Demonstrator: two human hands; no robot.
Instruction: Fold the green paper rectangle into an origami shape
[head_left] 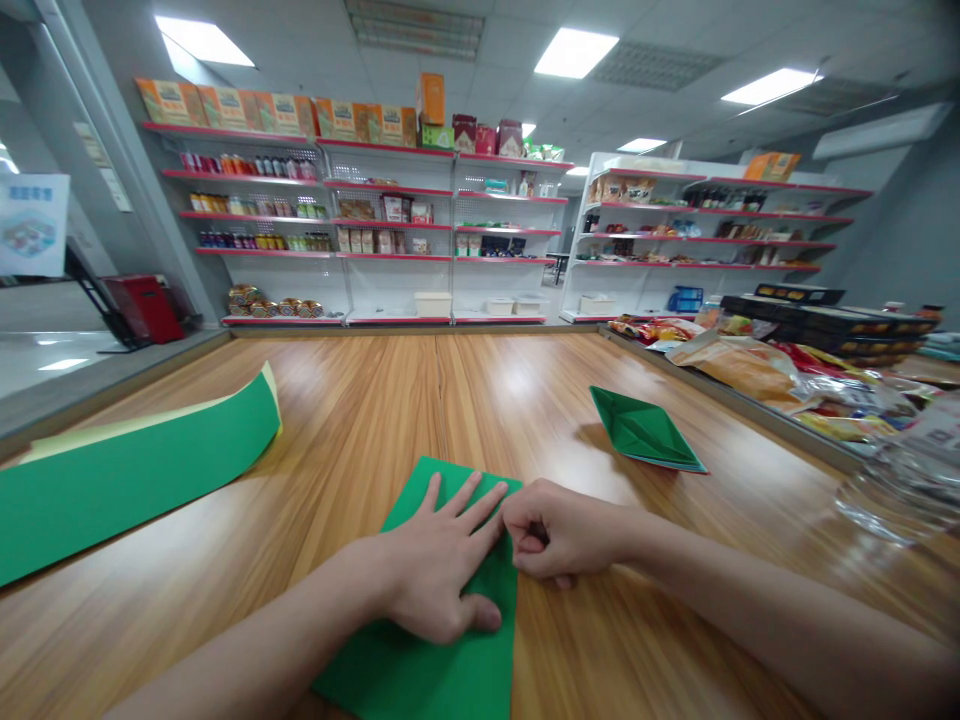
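A sheet of green paper (457, 675) lies flat on the wooden table in front of me, its right edge straight, possibly a fold. My left hand (435, 565) rests palm down on it with the fingers spread. Curled into a fist, my right hand (562, 530) touches the paper's right edge, close to the left fingertips. Nothing shows inside that fist. Beyond my right hand sits a folded green paper piece (645, 430), pointed at its ends. At the left lies a stack of green paper (142, 460) with yellowish sheets, its far end curling up.
A raised rim borders the wooden table (360, 400). Snack packets (757, 370) and stacked black boxes (817, 325) crowd the right side. A clear plastic container (900, 480) stands near the right forearm. Stocked shelves (390, 220) line the back.
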